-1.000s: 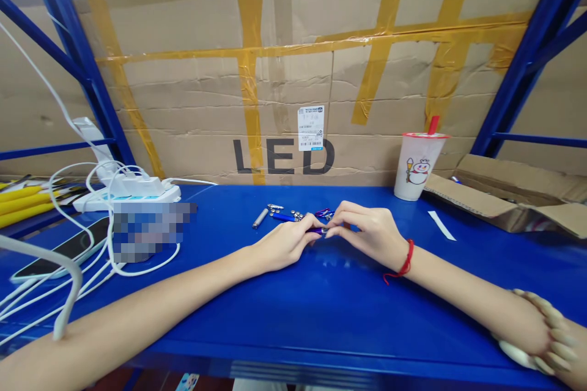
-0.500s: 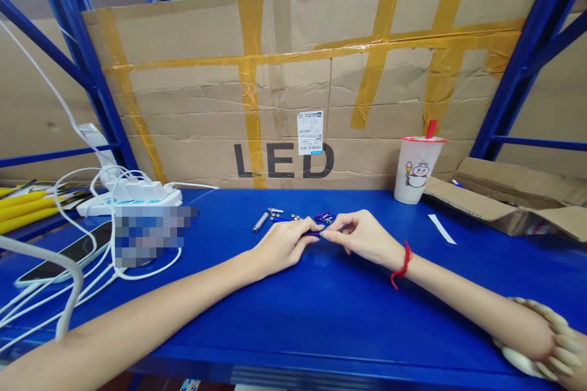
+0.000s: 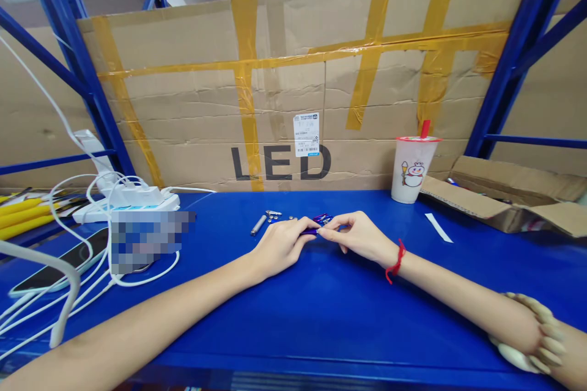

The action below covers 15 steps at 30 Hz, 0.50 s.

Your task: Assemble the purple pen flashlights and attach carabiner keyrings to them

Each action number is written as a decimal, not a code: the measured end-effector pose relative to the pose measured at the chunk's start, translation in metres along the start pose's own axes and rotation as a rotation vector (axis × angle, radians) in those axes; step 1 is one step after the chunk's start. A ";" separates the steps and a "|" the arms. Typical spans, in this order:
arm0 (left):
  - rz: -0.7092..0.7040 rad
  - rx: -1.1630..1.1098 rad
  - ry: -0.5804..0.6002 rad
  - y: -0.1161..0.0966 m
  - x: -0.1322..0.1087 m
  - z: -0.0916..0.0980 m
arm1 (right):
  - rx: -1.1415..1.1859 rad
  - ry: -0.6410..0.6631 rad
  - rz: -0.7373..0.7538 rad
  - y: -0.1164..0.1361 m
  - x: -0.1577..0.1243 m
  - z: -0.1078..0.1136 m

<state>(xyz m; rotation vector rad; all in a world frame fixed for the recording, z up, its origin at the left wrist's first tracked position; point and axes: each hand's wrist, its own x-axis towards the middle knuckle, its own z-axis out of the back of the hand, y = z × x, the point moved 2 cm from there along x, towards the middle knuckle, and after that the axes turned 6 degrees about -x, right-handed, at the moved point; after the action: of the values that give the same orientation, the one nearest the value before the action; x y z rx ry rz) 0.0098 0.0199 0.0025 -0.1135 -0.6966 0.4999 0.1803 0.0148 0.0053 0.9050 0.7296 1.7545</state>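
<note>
My left hand (image 3: 280, 244) is closed around a slim, shiny blue-purple piece (image 3: 309, 232) that sticks out between thumb and fingers. At the right end of that piece, my right hand (image 3: 356, 233) pinches with thumb and index finger; anything between those fingertips is too small to make out. Just behind the hands lie more shiny blue-purple parts (image 3: 323, 219), partly hidden by the fingers. To the left of them a silver cylinder (image 3: 258, 225) rests on the blue surface (image 3: 293, 311), beside several small round silver pieces (image 3: 271, 218) and a small metal part (image 3: 274, 212).
A white cup (image 3: 413, 171) with a red straw stands at the back right, near an open cardboard box (image 3: 504, 195) and a white strip (image 3: 439, 228). Cables, a power strip (image 3: 142, 208) and a phone (image 3: 64, 261) lie left. A large carton (image 3: 202, 116) stands behind.
The whole view has shifted slightly. Both hands keep nearly the same pose, and the blue-purple piece stays between them.
</note>
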 end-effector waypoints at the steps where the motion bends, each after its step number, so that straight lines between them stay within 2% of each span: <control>1: 0.008 0.006 0.003 0.000 0.000 0.000 | -0.003 -0.003 0.006 0.000 0.000 0.000; 9: 0.055 0.051 0.013 0.000 0.002 0.000 | -0.046 -0.054 0.019 0.000 0.001 0.003; 15: 0.131 0.077 0.037 0.000 0.002 0.000 | 0.005 -0.245 0.107 -0.001 0.003 0.010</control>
<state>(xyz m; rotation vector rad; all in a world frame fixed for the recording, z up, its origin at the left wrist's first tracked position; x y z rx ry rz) 0.0107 0.0205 0.0037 -0.0962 -0.6357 0.6477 0.1887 0.0187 0.0110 1.1572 0.5346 1.6959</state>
